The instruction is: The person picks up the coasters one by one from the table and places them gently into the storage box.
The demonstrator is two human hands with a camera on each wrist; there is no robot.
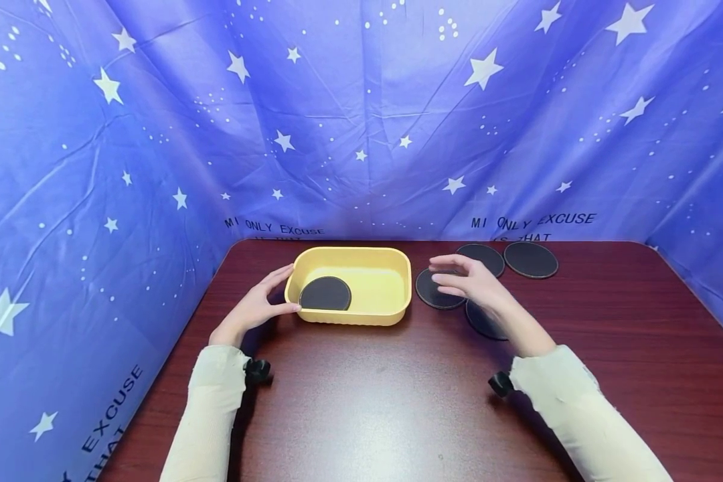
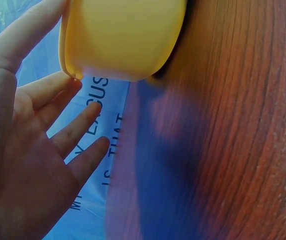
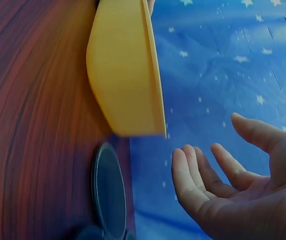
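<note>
A yellow rectangular bin (image 1: 349, 320) stands at the table's middle back, with one black round disc, like a coaster (image 1: 325, 294), lying inside at its left. My left hand (image 1: 256, 304) is at the bin's left end, thumb at the front corner and fingertips touching the rim near the back. In the left wrist view its fingers (image 2: 78, 135) are spread and fairly straight. My right hand (image 1: 472, 281), holding nothing, hovers right of the bin over a black disc (image 1: 429, 294), fingers loosely bent. Its forearm side partly covers another disc (image 1: 482, 321).
Two more black discs lie farther back on the right, one (image 1: 485, 256) behind my right hand and one (image 1: 531, 260) near the table's back edge. A blue star-patterned curtain (image 1: 361, 120) hangs behind and beside the dark red wooden table (image 1: 361, 402).
</note>
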